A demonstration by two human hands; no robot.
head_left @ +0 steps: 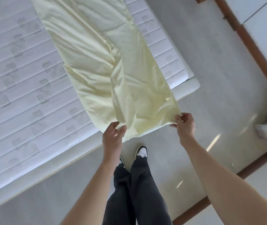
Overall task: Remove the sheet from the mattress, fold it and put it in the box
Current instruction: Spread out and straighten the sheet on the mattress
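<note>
Head camera looks down at a pale yellow sheet (100, 65) that lies as a long, already narrowed strip on the bare quilted mattress (15, 88). It runs from the far side of the bed to the near edge, close to the near right corner. The mattress top is uncovered all around it, so the removal step looks finished, and the folding seems to be in the middle: the strip shows layers and many wrinkles, but it is not yet a compact bundle. No box is visible in this view, so the last step is still open, and its place cannot be told.

The left hand (113, 133) is closed on the near left corner of the strip, with fingers and thumb pinching the bunched cloth just over the mattress edge. The right hand (184, 124) pinches the near right corner between thumb and fingertips, a little beyond the mattress edge, above the grey floor (219, 78). Between the two hands the near end of the sheet is held spread, slightly lifted. The person stands at the near side of the bed, one shoe (141, 151) showing below the sheet.
</note>
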